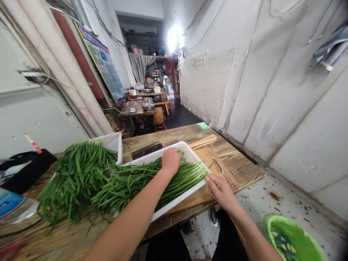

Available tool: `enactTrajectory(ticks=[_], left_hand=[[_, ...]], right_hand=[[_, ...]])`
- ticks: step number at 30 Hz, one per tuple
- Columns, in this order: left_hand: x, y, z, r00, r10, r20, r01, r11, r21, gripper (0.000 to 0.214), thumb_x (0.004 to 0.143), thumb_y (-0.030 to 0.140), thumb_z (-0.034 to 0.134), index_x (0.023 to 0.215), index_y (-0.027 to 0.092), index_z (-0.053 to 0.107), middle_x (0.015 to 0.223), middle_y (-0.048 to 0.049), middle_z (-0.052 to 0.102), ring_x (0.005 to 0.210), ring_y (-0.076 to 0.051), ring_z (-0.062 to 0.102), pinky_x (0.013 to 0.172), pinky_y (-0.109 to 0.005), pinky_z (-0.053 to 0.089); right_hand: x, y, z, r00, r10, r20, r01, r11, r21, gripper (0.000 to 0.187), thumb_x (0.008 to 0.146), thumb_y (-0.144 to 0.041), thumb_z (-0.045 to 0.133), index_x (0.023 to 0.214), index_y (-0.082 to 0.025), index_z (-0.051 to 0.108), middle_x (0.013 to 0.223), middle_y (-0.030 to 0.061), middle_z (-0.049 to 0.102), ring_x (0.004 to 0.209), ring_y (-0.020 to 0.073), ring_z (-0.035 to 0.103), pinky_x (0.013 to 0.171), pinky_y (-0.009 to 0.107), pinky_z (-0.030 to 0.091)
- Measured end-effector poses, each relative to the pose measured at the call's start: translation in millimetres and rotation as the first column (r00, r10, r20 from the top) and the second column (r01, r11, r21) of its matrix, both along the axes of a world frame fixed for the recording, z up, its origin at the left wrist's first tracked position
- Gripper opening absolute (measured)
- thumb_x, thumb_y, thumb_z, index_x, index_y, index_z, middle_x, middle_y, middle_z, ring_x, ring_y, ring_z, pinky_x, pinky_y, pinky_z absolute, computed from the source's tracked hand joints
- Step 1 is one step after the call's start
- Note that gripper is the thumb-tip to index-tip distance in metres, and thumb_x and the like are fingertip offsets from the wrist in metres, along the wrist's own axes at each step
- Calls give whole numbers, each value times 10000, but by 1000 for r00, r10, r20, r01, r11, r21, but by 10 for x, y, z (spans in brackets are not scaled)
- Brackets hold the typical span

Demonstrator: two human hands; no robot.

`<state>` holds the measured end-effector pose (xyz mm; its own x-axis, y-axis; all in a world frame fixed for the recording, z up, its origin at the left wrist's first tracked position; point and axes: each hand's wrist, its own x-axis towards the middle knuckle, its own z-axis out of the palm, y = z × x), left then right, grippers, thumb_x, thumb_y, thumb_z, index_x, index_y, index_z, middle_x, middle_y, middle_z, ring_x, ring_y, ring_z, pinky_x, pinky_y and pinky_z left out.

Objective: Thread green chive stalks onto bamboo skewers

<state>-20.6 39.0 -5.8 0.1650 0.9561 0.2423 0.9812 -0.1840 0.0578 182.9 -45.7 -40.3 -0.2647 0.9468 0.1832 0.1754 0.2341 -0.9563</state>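
The green stalks lie in a white tray on the counter, right in front of you. Your left hand rests on them toward the tray's far side, back upward and fingers bent down among the leaves; how much it grips, you cannot tell. Your right hand is at the tray's right corner, beside the pale stalk ends, thumb and fingers drawn narrow; whether it has hold of the rim or a stalk is hidden from you.

The stalks are long and thin, roughly side by side, their cut ends whitish at the right and their dark leaf tips spilling loosely leftward. There they meet a second bunch, which droops over the front of another white tray.

A tan board shows under your tray's near edge. Behind the tray lies a dark block; to its right, thin sticks. Beyond these, planks run to the counter's right corner, with speckled floor below and a green bucket near your right forearm.
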Motion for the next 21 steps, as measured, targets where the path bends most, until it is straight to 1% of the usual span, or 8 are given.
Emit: enactTrajectory(ticks=[4, 7, 10, 12, 14, 16, 19, 21], left_hand=[[11, 12, -60, 1000, 5, -20, -5, 1000, -5, 215, 811, 311, 538, 802, 217, 731, 908, -103, 603, 950, -267, 486, 786, -356, 344], [20, 14, -76, 1000, 22, -1, -22, 999, 30, 212, 800, 268, 532, 772, 208, 733, 891, -106, 595, 935, -270, 476, 777, -368, 347], [35, 0, -60, 998, 28, 59, -30, 999, 40, 211, 764, 189, 525, 749, 210, 735, 925, -102, 591, 948, -267, 462, 790, -377, 351], [41, -17, -36, 994, 26, 110, -31, 998, 46, 208, 733, 172, 531, 724, 218, 734, 962, -90, 591, 963, -266, 453, 805, -384, 350], [38, -33, -12, 992, 20, 126, -27, 998, 54, 210, 730, 190, 524, 706, 217, 731, 970, -84, 597, 967, -270, 450, 810, -394, 351], [29, -43, 8, 994, 12, 107, -18, 998, 53, 235, 760, 254, 506, 715, 210, 732, 942, -94, 608, 963, -282, 455, 805, -407, 354], [6, -46, 32, 999, -21, 50, 22, 1000, -7, 288, 788, 355, 498, 736, 204, 738, 873, -115, 626, 941, -299, 480, 799, -418, 357], [-17, -41, 49, 998, -60, 26, 62, 996, -71, 250, 781, 334, 524, 750, 212, 741, 860, -114, 641, 931, -296, 500, 800, -408, 359]], right_hand=[[-12, -8, 19, 1000, 3, -21, -4, 1000, -17, 366, 876, -499, 446, 654, -208, 457, 402, -81, 361, 361, 91, 331, 401, 222, 280], [-18, -13, 30, 1000, 1, -19, -1, 1000, -13, 363, 875, -494, 447, 651, -209, 453, 406, -78, 369, 368, 92, 330, 406, 224, 277], [-21, -21, 45, 1000, 1, -13, -2, 1000, -7, 377, 877, -500, 436, 632, -214, 421, 404, -78, 365, 373, 91, 322, 414, 226, 283], [-24, -25, 52, 1000, 5, -25, -5, 1000, -12, 391, 872, -517, 436, 621, -218, 399, 406, -80, 350, 372, 91, 317, 409, 224, 279], [-28, -26, 56, 999, 5, -35, -6, 1000, -18, 403, 864, -537, 438, 621, -220, 395, 409, -81, 343, 370, 91, 316, 400, 221, 272], [-32, -24, 56, 999, 1, -35, -2, 1000, -14, 410, 859, -551, 439, 623, -218, 402, 410, -82, 344, 367, 90, 317, 395, 219, 274], [-37, -20, 59, 1000, -3, -30, 2, 1000, -2, 417, 862, -551, 433, 616, -216, 403, 410, -78, 357, 371, 89, 326, 404, 219, 290], [-39, -21, 65, 1000, -2, -31, 2, 1000, -3, 414, 864, -546, 431, 615, -217, 399, 410, -77, 357, 373, 90, 329, 409, 220, 294]])
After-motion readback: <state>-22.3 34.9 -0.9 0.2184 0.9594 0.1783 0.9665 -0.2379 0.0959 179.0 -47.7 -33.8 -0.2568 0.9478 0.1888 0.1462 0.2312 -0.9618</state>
